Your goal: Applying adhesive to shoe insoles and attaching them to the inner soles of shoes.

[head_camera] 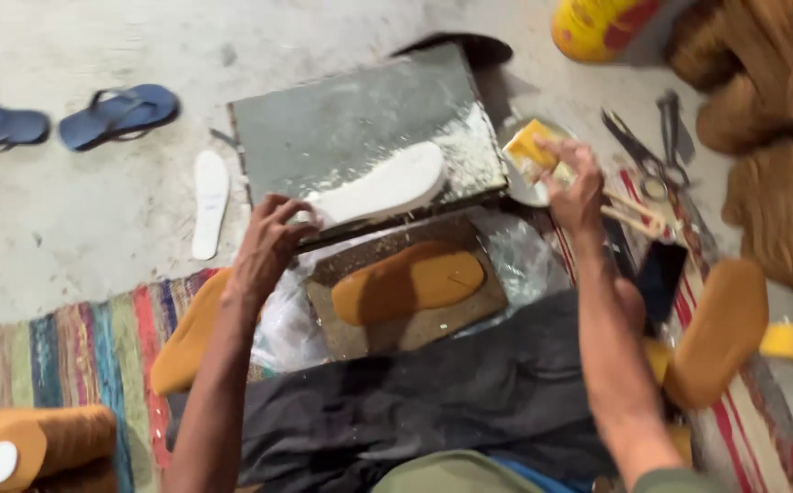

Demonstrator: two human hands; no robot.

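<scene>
Grey slab point(341, 119) tilted on the floor, white sole point(387, 187) lying across its lower edge; just below it a tan sole point(410, 285) flat on a brown board point(469, 306) over clear plastic. Left hand point(268, 242) closed on the heel end of the white sole, fingers curled around it. Right hand point(574, 183) pinching a yellow sponge point(529, 151) over a small dish point(529, 192) beside the slab; scissors point(643, 151) just right of that.
</scene>
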